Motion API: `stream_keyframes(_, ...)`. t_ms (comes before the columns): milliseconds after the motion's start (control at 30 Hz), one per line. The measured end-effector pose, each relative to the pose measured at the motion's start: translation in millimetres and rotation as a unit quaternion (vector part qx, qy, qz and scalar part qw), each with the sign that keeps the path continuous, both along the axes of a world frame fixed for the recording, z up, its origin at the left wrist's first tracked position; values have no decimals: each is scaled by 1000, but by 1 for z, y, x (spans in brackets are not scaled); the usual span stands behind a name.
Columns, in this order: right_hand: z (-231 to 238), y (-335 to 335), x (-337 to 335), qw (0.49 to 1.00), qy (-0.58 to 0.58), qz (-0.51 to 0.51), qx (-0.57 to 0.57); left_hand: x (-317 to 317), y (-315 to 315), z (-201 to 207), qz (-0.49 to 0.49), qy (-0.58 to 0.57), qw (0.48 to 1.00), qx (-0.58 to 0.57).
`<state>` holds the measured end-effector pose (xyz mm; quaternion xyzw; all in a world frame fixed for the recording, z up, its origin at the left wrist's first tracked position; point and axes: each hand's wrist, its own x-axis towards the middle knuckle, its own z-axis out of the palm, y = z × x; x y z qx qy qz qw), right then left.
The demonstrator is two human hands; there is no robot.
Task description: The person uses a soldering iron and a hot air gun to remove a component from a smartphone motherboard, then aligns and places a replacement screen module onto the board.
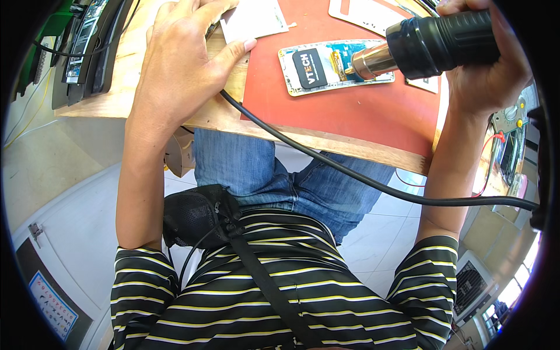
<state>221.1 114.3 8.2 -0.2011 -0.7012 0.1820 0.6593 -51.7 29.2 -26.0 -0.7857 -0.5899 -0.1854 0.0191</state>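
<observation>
- Head view: the phone (333, 77) lies opened on the red mat (344, 119), its blue board and amber ribbon bare, with a black printed pad (310, 69) at its left end.
- The right hand (487, 76) is closed firmly round the black handle of the hot-air tool (449, 45); its metal nozzle (373, 61) points left, the tip at the amber ribbon.
- The left hand (186, 58) is curled at the upper left, thumb tip by the white card (256, 20); its fingers run toward the top edge, so I cannot tell whether they grip anything.
- For good heating, I would keep the nozzle moving in small circles rather than parking it on one spot, since the thin ribbon could scorch.
- Angling the flow away from the black pad seems wise, and a heat shield over it would be safer.
- The phone looks unclamped, so steadying its cool rim with tweezers would suit better than bare fingertips.
- The black cable (326, 154) sweeps across the bench edge (326, 141) and over the right forearm; enough slack there should spare the nozzle a sudden tug.
</observation>
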Motion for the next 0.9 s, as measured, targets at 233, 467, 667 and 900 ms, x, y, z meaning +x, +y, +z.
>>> stream_keyframes(233,-2,1,3,1000,1,-4,1,21,-11,10,57,-116,992,11)
stream_keyframes(467,-4,4,2,1000,2,-5,2,52,-15,16,52,-418,871,-251)
stream_keyframes(667,-5,4,6,1000,19,2,4,65,-5,22,44,-406,862,-300)
stream_keyframes(900,-3,-3,6,999,23,4,-39,74,-2,21,56,-342,890,-296)
